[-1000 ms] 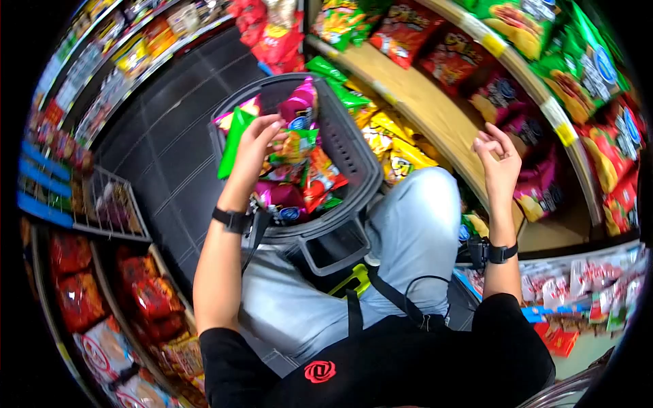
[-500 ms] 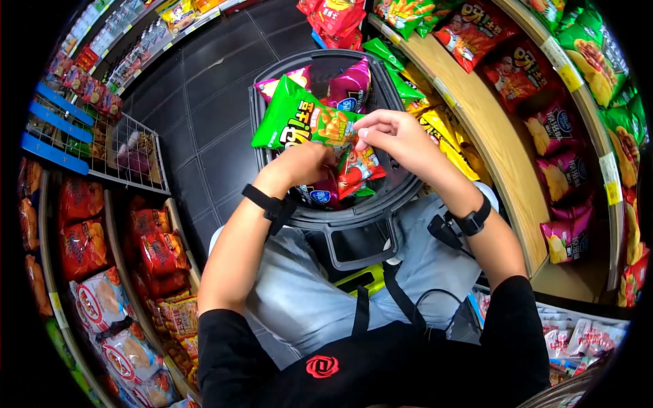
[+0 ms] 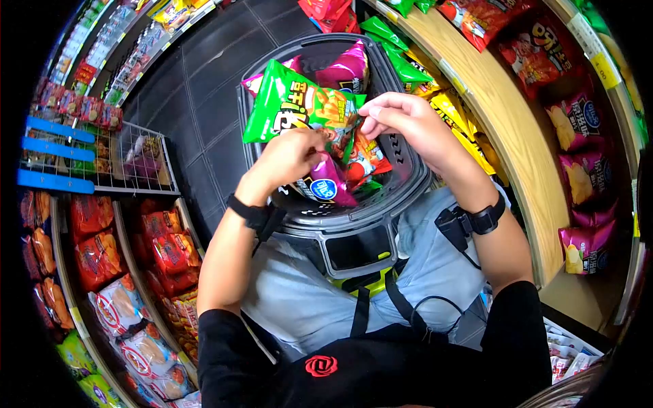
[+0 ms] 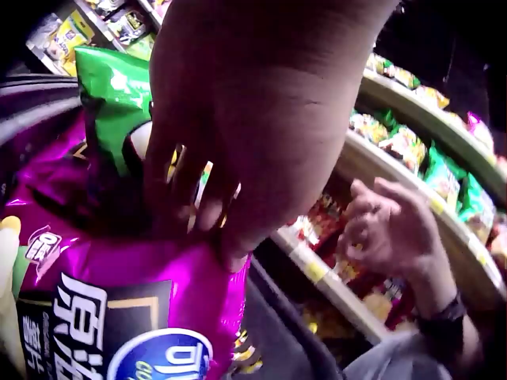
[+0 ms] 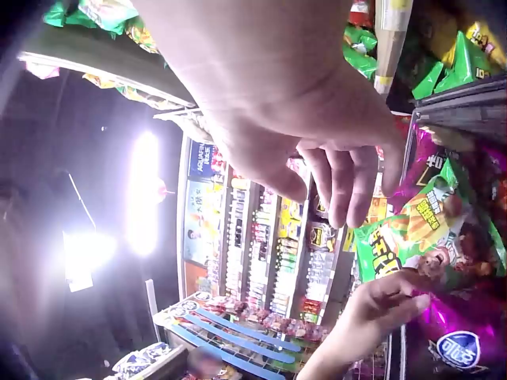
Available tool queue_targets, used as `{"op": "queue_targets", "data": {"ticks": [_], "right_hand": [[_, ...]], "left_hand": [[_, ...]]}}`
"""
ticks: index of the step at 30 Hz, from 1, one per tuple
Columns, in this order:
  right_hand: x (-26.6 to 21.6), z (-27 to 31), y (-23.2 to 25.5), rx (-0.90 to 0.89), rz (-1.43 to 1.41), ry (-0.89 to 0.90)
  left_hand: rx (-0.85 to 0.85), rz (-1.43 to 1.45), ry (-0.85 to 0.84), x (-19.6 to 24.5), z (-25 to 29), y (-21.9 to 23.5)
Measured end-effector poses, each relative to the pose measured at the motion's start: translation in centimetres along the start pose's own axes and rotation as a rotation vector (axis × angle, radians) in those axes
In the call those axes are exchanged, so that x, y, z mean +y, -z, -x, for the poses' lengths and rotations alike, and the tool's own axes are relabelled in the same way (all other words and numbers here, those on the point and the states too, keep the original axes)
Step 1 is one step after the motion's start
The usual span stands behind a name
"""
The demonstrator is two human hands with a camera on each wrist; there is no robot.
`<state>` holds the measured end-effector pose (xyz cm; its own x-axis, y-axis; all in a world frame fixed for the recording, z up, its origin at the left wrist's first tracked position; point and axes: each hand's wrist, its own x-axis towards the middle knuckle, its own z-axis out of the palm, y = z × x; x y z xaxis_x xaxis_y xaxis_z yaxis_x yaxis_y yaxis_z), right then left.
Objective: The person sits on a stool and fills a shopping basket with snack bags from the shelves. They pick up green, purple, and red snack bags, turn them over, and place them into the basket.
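Observation:
A dark plastic basket [image 3: 340, 223] full of snack bags stands between the person's knees. The left hand [image 3: 291, 158] pinches the upper edge of a purple chip bag [image 3: 323, 188] at the near side of the basket, its thumb against the foil in the left wrist view. Just beyond the knuckles, a green snack bag [image 3: 289, 102] lies tilted on top, partly over the left rim. By that bag's right end the right hand [image 3: 415, 126] hovers with loosely bent fingers and holds nothing. A red snack bag [image 3: 367, 163] lies between the hands, and another purple bag [image 3: 348, 68] at the far end.
On the right, a wooden shelf [image 3: 490, 129] runs close past the basket, with purple bags [image 3: 581, 180] on it and yellow bags [image 3: 459, 126] below. A wire rack [image 3: 139, 160] and shelves with red bags [image 3: 98, 258] stand on the left. Dark floor tiles [image 3: 197, 102] lie beyond the basket.
The right hand has come from the shelf side over to the basket. The left hand has let go of the green bag, now face up on the pile, and grips the purple bag.

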<state>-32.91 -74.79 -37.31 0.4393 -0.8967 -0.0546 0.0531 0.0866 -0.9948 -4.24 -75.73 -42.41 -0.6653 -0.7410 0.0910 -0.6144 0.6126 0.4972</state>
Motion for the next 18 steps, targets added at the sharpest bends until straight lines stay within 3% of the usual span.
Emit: {"op": "queue_targets", "data": {"ticks": [1,3,4,5,7,8,11,15,18], "right_hand": [[-0.1,0.2,0.2,0.013,-0.003,0.001],[-0.6,0.4,0.5,0.034,0.03,0.009],[-0.6,0.4,1.1,0.006,0.065,-0.012],[-0.7,0.6,0.9,0.012,0.066,-0.01],[-1.6,1.1,-0.2,0.24,0.081,0.077],[-1.7,1.1,0.1,0.215,-0.012,0.074],[-2.2,1.3,-0.4,0.213,-0.066,0.109],[0.0,0.4,-0.6,0.176,0.022,0.072],[0.7,0.2,-1.1,0.133,0.17,0.087]], "left_hand": [[0.034,0.078,0.005,0.5,-0.2,1.0],[0.133,0.341,0.21,2.1,-0.1,2.1],[0.245,0.462,0.168,0.9,0.0,1.5],[0.306,0.661,0.286,0.4,0.1,1.2],[0.47,0.864,0.262,1.1,-0.5,1.7],[0.545,0.91,0.263,0.8,-0.8,1.5],[0.614,0.951,0.404,1.2,-0.8,1.9],[0.708,1.07,0.459,1.0,-1.3,1.9],[0.73,1.419,0.42,0.9,-1.3,1.7]]}}
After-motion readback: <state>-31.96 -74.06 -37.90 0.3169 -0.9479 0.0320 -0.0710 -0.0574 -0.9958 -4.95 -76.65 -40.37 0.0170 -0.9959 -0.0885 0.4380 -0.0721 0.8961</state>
